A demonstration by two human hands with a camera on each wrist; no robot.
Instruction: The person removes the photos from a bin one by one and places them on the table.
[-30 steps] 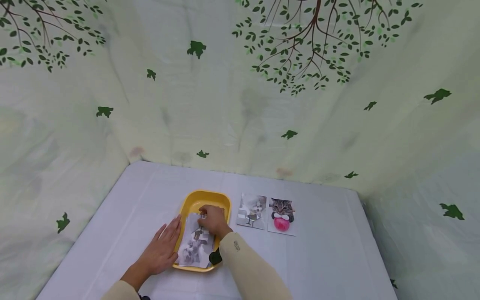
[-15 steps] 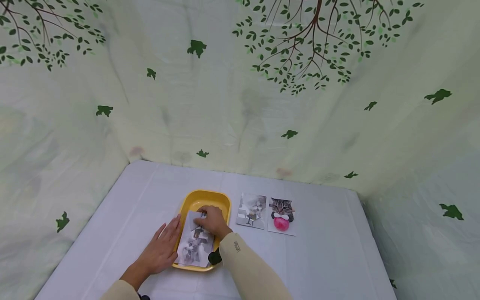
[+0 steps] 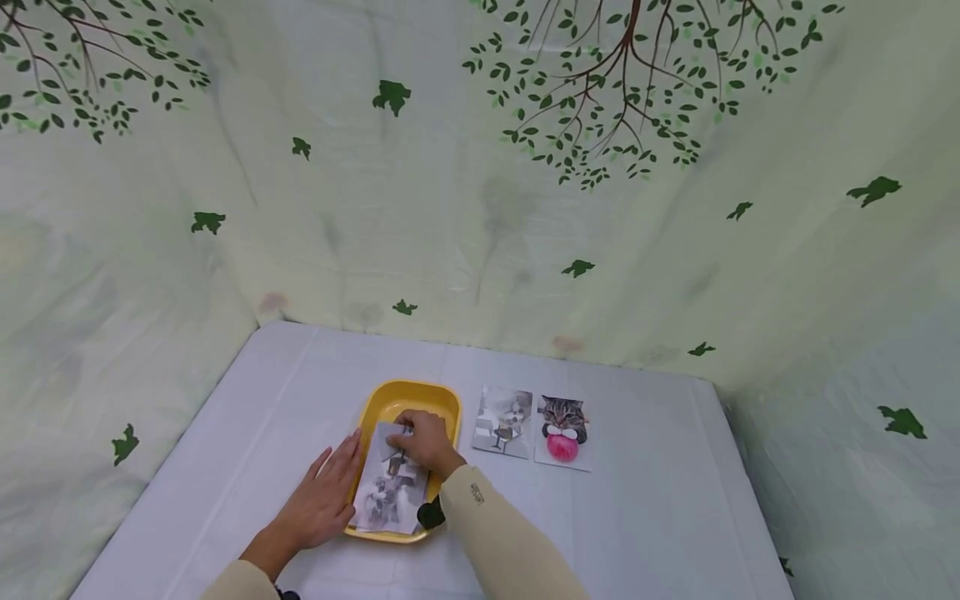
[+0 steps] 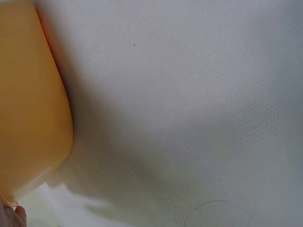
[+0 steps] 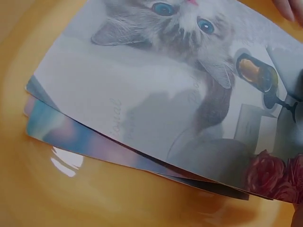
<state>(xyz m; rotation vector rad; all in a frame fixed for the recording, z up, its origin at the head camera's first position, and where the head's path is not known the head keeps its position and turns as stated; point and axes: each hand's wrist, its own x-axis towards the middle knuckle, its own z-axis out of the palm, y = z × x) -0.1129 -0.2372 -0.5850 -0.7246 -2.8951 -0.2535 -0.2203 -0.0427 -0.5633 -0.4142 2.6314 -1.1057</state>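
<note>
A yellow tray point(image 3: 410, 390) holds a small stack of picture cards. Uppermost is a card with a kitten, a glass and red roses point(image 5: 161, 109), while the corner of a blue-and-pink card point(image 5: 71, 135) peeks out beneath it. At its far end my right hand point(image 3: 423, 440) pinches the kitten card with curled fingers; the fingertips are partly hidden in the head view. My left hand point(image 3: 322, 492) lies along the tray's left side, fingers extended and touching its rim. The left wrist view shows the tray's outer wall point(image 4: 33, 104) and a bit of a fingertip.
Right of the tray, two more picture cards lie side by side on the white-covered table point(image 3: 660, 500): a greyish kitten card point(image 3: 503, 422) and a tabby cat card with a pink ball point(image 3: 562, 433). A leaf-printed curtain point(image 3: 480, 208) surrounds the table's back and sides.
The kitten card's far end has shifted slightly under my right fingers, showing more of its corner. Both hands, the tray and the two cards on the table stay practically where they were.
</note>
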